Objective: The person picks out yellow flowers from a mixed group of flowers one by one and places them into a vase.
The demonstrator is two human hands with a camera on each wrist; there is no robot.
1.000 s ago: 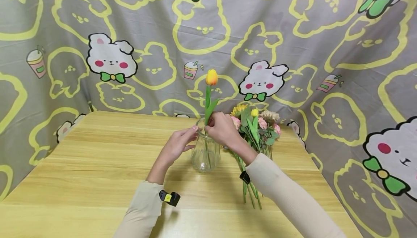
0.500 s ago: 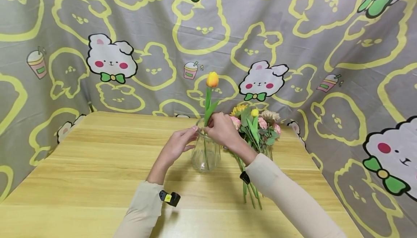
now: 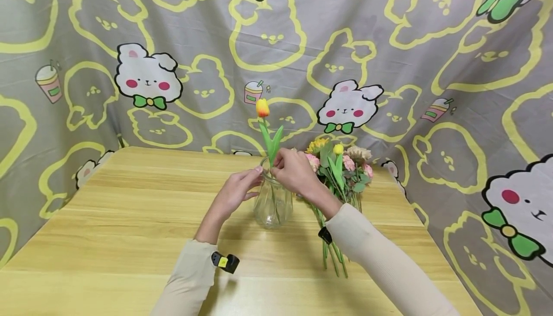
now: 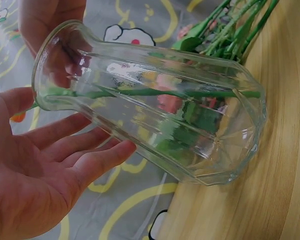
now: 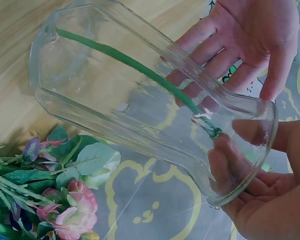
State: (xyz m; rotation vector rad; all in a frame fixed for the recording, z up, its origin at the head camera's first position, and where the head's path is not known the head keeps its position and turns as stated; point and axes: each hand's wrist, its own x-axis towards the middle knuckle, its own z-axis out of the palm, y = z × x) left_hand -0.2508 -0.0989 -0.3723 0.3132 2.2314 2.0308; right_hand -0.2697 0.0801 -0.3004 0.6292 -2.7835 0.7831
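A clear glass vase stands upright on the wooden table. One orange-yellow tulip rises from its mouth, its bloom tilted to the left. Inside the glass, the tulip's green stem runs down to the base. My right hand pinches the stem at the mouth of the vase, thumb and fingertips just inside the rim. My left hand lies along the left side of the vase, thumb at the rim and relaxed fingers extended beside the neck. In the head view, the right hand covers part of the rim.
Right of the vase lies a bunch of flowers, with pink, yellow and beige blooms at the back. Its long green stems point toward the front of the wooden table. A grey patterned curtain surrounds the back and sides.
The tulip's bloom has swung left and its leaves have turned, now spreading apart. Within the vase the stem has shifted slightly. Both hands stay in nearly the same place.
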